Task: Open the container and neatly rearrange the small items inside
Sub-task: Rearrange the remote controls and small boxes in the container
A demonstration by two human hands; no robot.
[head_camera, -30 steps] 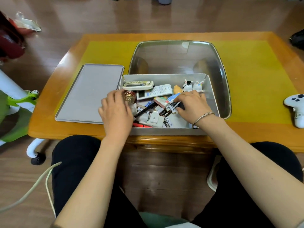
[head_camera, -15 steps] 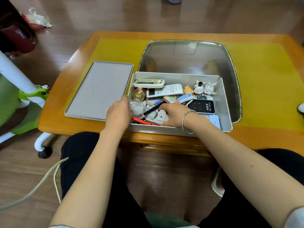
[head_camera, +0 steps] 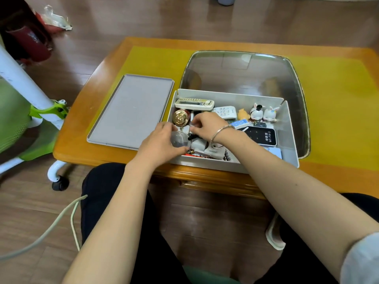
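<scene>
Grey plastic forms the container, which sits at the near edge of the wooden table, and both hands are inside its left part. The lid lies flat just to the left of the left hand, so the opening step looks done.

The left hand is curled around a small clear round object, maybe a capsule or little jar; the fingers are closed on it. The right hand is just beyond it, with the fingertips drawn together as if pinching something small, but what it holds cannot be told from this view. A bracelet is on the right wrist.

The sorting seems only partly done. Beyond the right hand, along the far wall, two remote controls lie side by side, and to the right of the hands two small rabbit figures stand upright next to an orange toy; a black wifi device lies flat near the right wrist. These parts look rather tidy. Under and between the hands, however, a gold round tin, white plugs, a black pen and some batteries are in a loose heap, and this corner is probably what is left to arrange.
</scene>
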